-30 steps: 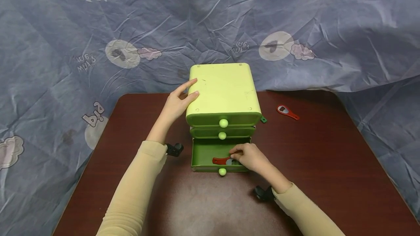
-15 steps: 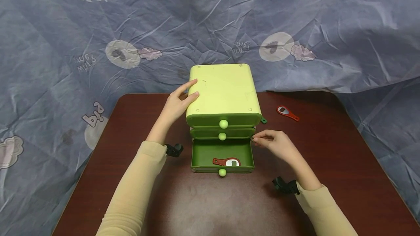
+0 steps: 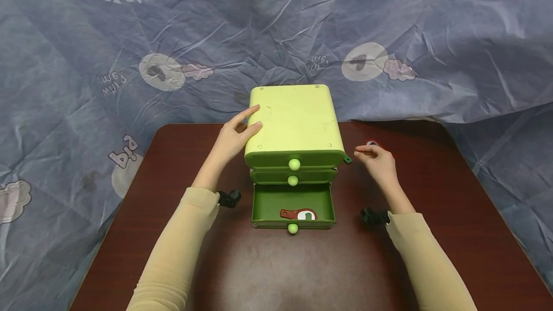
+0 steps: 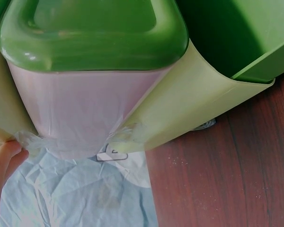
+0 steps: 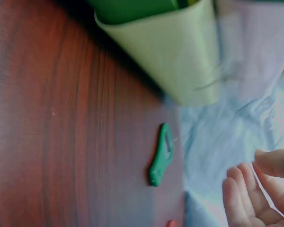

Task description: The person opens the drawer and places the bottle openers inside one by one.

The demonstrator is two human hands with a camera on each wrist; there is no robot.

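A small cabinet point(image 3: 295, 116) with a pale yellow-green top and green drawers stands on the table. My left hand point(image 3: 231, 136) rests on the cabinet's upper left edge, thumb and fingers spread. The lowest drawer point(image 3: 268, 198) is pulled out and has a red bottle opener point(image 3: 290, 213) lying near its front. To the right of the cabinet, my right hand point(image 3: 378, 163) is in the air with nothing in its fingers. A green bottle opener point(image 5: 161, 155) lies on the table by the cabinet's right side. Another red bottle opener point(image 3: 374, 143) is mostly hidden behind the right hand.
The dark brown table point(image 3: 436, 196) extends to both sides of the cabinet. Behind it hangs a wrinkled blue-grey cloth point(image 3: 276, 28). Both upper drawers are closed, each with a round knob point(image 3: 294, 164) at its front.
My right hand has left the bottom drawer and moved right, then away from me beside the cabinet. The red bottle opener stays in the drawer. My left hand has not moved.
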